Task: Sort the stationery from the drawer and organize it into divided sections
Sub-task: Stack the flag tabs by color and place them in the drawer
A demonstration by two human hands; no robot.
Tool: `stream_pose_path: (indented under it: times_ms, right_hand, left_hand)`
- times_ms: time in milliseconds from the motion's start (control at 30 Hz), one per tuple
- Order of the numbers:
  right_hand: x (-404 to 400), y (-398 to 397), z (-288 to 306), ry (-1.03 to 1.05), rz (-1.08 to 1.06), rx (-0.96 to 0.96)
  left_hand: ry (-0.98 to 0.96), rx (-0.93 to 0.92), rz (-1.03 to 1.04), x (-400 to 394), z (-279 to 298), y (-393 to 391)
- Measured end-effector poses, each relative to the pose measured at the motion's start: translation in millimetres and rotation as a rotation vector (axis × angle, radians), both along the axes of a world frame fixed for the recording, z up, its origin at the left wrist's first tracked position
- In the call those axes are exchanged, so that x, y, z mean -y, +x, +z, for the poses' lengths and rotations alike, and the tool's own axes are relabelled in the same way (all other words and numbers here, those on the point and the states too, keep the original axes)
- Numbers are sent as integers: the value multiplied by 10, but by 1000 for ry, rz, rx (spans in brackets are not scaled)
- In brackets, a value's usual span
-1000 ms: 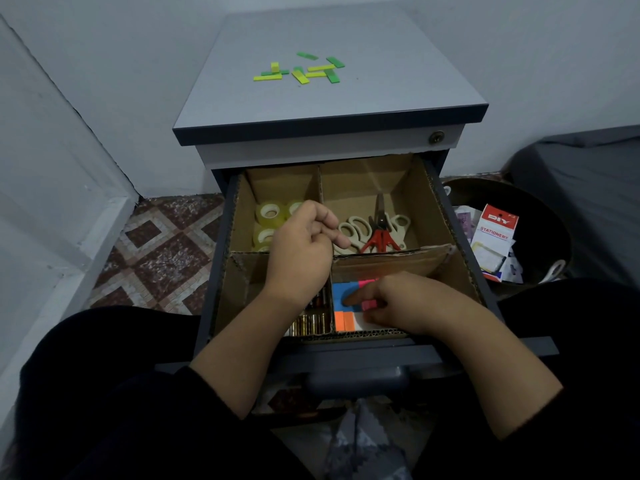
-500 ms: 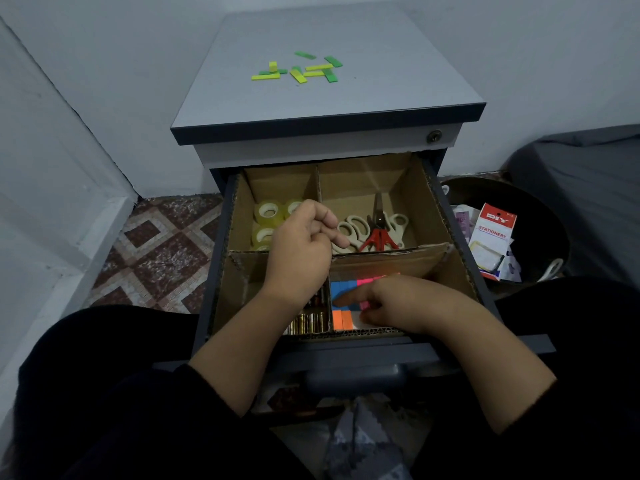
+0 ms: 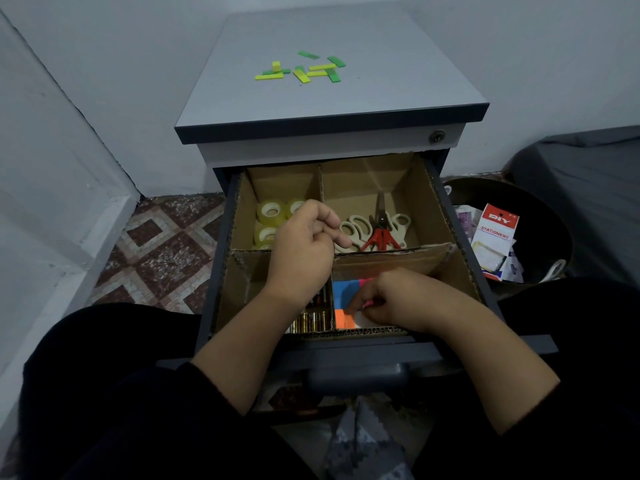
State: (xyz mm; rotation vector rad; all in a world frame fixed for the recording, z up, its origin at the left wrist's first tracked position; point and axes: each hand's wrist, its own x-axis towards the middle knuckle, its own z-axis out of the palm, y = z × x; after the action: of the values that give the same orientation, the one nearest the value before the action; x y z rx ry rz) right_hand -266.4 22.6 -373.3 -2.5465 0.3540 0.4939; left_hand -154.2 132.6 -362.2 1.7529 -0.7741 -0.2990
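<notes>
Head view, sole camera. Step in hand, as judged: seating coloured sticky-note strips in the front-right section of the drawer (image 3: 460, 244).

Handling advice: lay each strip flat and square against those already down, sorted by colour; keep the pinch light so the thin paper does not curl; hold the cardboard divider (image 3: 391, 255) steady, since its top edge looks bent and soft.

Right hand (image 3: 398, 299): low in the front-right section, fingers curled, pinching a pink strip (image 3: 367, 302) at the fingertips. Left hand (image 3: 301, 251): over the middle crossing of the divider, fingers curled loosely inward; whether it holds anything, cannot tell.

Item, sticky notes (image 3: 344, 318): small flat pads in the front-right section, blue and pink toward the back, orange at the front, a pale patch beside the orange; partly hidden under the right hand. Thin, light, easily creased.

Loose strips (image 3: 301, 69): roughly 10 green and yellow pieces scattered on the cabinet top, well apart from the drawer, not yet sorted.

Other sections: tape rolls (image 3: 268, 213) back-left; scissors (image 3: 379, 230), 1 red-handled among pale-handled pairs, back-right; batteries (image 3: 311, 322), brass-coloured ends showing, front-left.
</notes>
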Motion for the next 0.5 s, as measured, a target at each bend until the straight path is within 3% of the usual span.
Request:
stream_pose_path:
  times_ms: [500]
  right_hand:
    - [-19, -7, 50, 42, 20, -20]
  left_hand:
    - [17, 9, 6, -6, 4, -11]
